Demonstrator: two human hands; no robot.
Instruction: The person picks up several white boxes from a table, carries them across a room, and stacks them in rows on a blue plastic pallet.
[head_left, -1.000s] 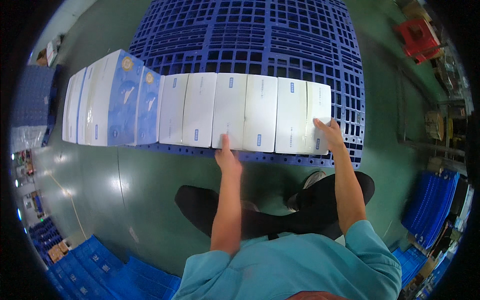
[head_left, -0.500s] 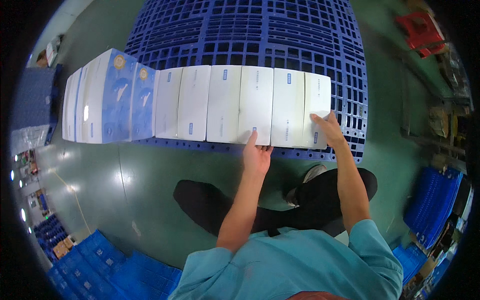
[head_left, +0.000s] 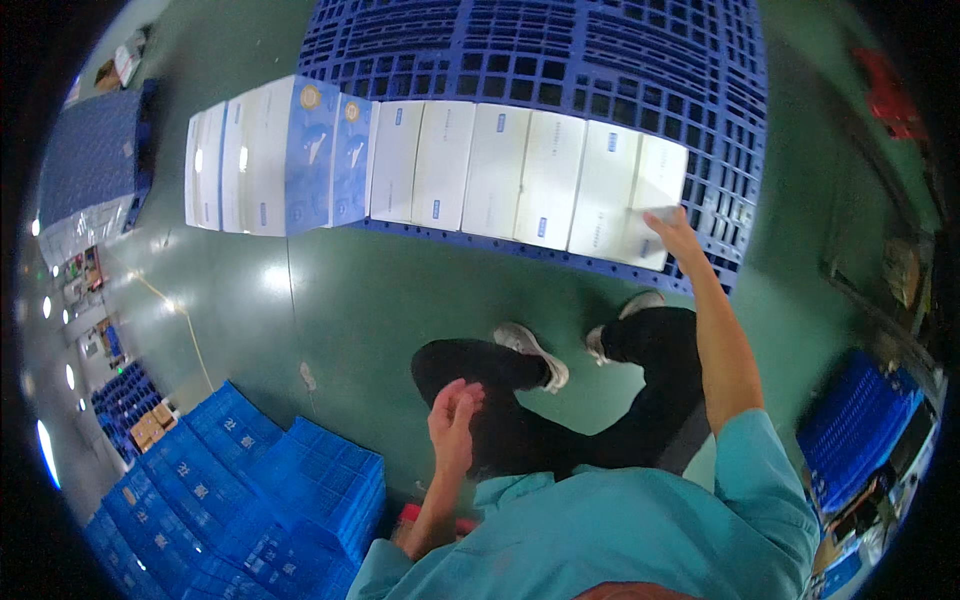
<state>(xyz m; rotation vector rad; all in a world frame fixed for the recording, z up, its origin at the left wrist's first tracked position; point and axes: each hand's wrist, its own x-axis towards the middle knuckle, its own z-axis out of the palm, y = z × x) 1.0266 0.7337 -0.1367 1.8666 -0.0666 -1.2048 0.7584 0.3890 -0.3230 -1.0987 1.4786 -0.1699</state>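
The white boxes (head_left: 520, 175) across the upper middle of the frame look like smooth, matt cardboard, while the blue-printed cartons (head_left: 315, 155) at their left end carry a slight sheen. The pallet (head_left: 600, 60) beneath them at the top is moulded blue plastic in an open grid. The green floor (head_left: 380, 300) is smooth and glossy, mirroring ceiling lights. The blue crates (head_left: 250, 490) at lower left are hard, matt plastic. The teal sleeve (head_left: 760, 480) at lower right is plain woven cloth, where the right hand (head_left: 672, 228) rests on cardboard.
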